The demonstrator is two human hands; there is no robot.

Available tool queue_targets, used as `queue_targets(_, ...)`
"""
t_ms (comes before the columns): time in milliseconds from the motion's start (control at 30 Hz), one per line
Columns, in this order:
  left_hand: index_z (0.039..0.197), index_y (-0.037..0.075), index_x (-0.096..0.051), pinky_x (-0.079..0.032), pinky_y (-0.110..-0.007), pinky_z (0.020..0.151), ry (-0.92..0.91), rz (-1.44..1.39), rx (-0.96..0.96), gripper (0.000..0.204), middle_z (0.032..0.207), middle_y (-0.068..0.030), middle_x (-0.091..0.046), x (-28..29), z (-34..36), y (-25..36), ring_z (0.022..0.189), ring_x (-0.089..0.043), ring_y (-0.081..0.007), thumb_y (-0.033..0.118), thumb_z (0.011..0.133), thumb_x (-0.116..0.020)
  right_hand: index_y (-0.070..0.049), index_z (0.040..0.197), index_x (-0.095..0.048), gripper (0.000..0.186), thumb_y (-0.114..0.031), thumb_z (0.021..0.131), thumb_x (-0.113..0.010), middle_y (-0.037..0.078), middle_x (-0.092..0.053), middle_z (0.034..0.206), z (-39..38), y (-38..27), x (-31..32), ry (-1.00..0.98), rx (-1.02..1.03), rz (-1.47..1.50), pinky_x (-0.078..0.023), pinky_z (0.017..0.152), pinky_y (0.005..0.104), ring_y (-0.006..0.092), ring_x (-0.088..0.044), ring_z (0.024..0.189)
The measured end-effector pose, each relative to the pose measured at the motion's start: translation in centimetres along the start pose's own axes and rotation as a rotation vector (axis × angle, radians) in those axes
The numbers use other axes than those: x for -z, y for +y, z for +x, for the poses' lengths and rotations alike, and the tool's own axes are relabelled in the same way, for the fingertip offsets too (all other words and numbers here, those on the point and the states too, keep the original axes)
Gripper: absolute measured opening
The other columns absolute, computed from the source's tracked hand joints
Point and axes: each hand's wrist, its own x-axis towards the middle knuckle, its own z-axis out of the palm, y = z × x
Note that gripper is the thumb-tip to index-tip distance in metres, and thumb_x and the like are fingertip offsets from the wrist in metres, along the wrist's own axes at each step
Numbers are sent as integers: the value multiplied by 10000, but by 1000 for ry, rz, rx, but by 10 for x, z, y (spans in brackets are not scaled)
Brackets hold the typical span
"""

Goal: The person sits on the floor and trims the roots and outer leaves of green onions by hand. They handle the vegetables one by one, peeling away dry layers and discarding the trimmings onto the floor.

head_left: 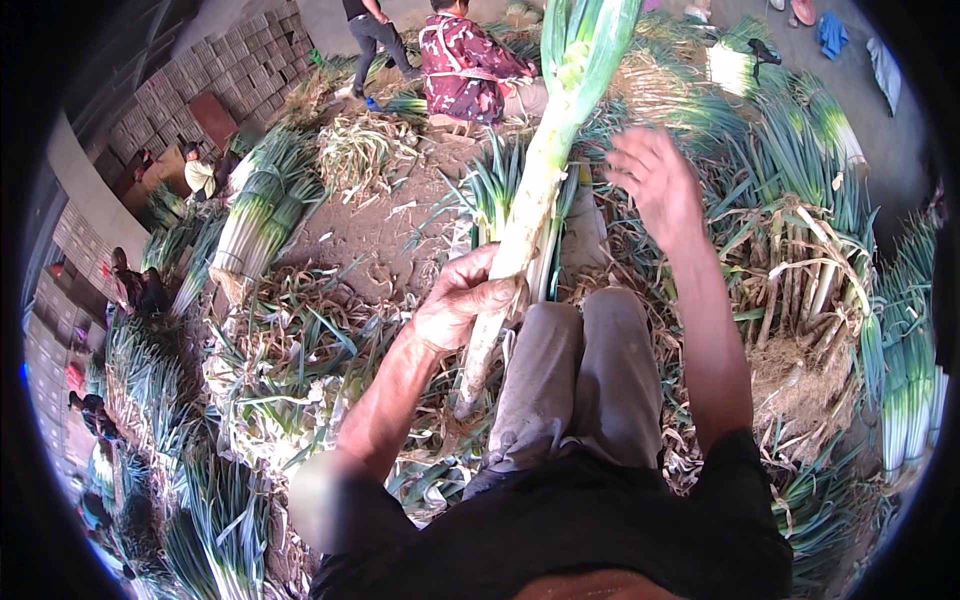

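My left hand (462, 302) is wrapped round the shaft of a large leek (540, 185), below its middle. The leek slants up and away from me, green leaves at the top and the root end low beside my left knee. Its shaft looks dull and soil-stained. To the right of the leek my right hand (655, 185) is raised with fingers apart, holding nothing. Beyond my knees stand several cleaner leeks (492, 195), partly hidden behind the held one. At my right lies a heap of untrimmed leeks (800, 270) with dry leaves and brown roots.
Stripped leaves (290, 390) cover the ground at my left. A tied leek bundle (262, 215) stands farther left, more bundles (908, 390) at the far right. A person in a patterned jacket (465, 70) sits ahead; another person (378, 45) stands beyond. Stacked crates (215, 85) line the back left.
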Motion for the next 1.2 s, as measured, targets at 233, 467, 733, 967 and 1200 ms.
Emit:
queue_targets(233,1237,-28,-438,-459,-269,522,-138,-366,258,539,827,-145,-604,28,-32,-17,625,-584,-183,250,810,-616,-40,1085,-557,449,-431,867,-516,129,-604,1048,42,9,-59,-487,-170,485,-465,846,420,233,-581,965)
queue_targets(467,1249,-9,-387,-476,-259,651,326,433,65,574,1026,-115,-550,31,27,5,750,-554,-142,386,868,-554,-51,970,-612,361,-359,787,-656,82,-665,861,48,54,-80,-230,-98,449,-552,647,360,195,-644,738)
queue_targets(733,834,-21,-506,-419,-346,538,606,957,-229,266,679,-149,-539,0,65,-21,595,-502,-190,235,865,-569,-88,1064,-541,501,-511,799,-589,23,-605,885,16,99,-62,179,-103,389,-525,650,332,160,-597,757)
queue_targets(967,954,-40,-345,-433,-525,612,569,1274,-241,334,729,-307,-525,26,68,-72,689,-518,-491,97,734,-556,-2,1046,-557,535,-444,767,-671,80,-611,972,6,126,-45,523,-87,378,-518,670,324,180,-604,811)
queue_targets(1200,958,-35,-402,-522,-437,526,686,1308,105,236,712,-250,-598,38,51,-90,605,-614,-379,90,810,-536,-6,1034,-543,481,-374,766,-699,64,-603,938,10,139,-25,603,135,173,-507,687,323,176,-593,815)
